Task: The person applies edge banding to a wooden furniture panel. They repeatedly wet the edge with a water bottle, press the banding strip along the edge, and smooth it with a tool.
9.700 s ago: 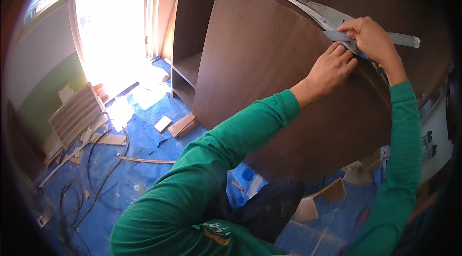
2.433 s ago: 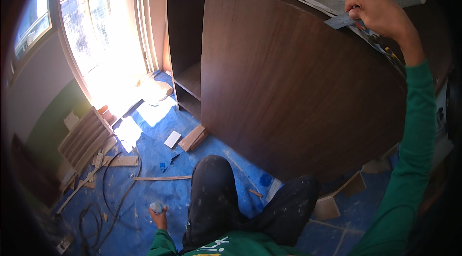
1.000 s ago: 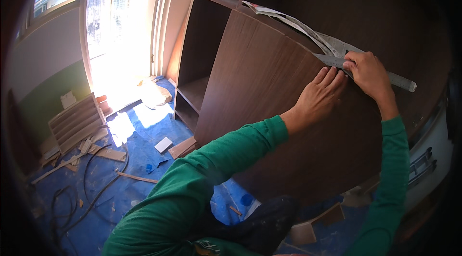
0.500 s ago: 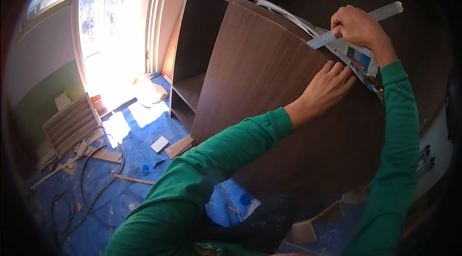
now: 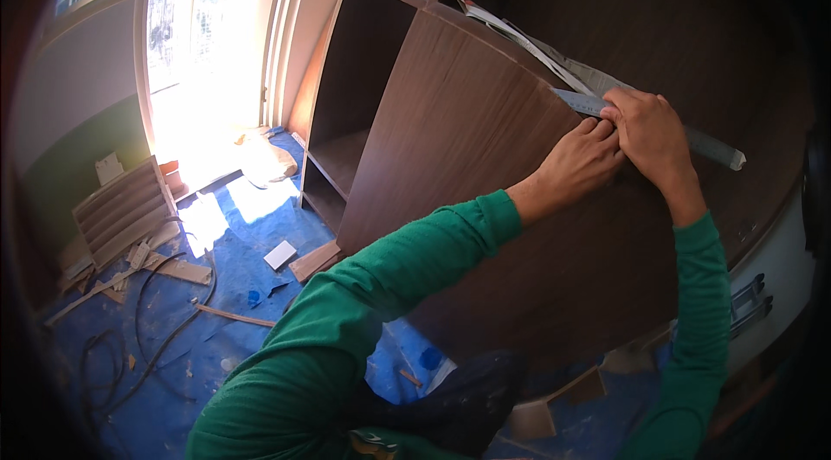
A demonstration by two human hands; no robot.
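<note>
A metal ruler [image 5: 714, 147] lies slanted across the top edge of a brown wood-grain panel [image 5: 459, 105]. My right hand [image 5: 651, 135] is closed around its middle, with one end jutting out past the knuckles and the other end resting near the panel's edge. My left hand [image 5: 576, 161] grips that same top edge with fingers bent over it, right beside the right hand. Folded printed paper [image 5: 554, 62] sticks up behind the edge, partly covered by the right hand. What lies under my left fingertips is hidden.
Dark cabinet compartments [image 5: 368, 53] stand left of the panel. Blue sheeting [image 5: 234, 287] covers the floor, with a black cable [image 5: 173, 356], wood scraps [image 5: 177, 268] and a small white block [image 5: 280, 255] on it. A slatted panel [image 5: 125, 209] leans by the bright doorway [image 5: 203, 53].
My right hand has come down with the ruler, close against my left hand. The ruler's far end has swung downward, and the printed paper is now more covered. My left hand stays on the panel edge.
</note>
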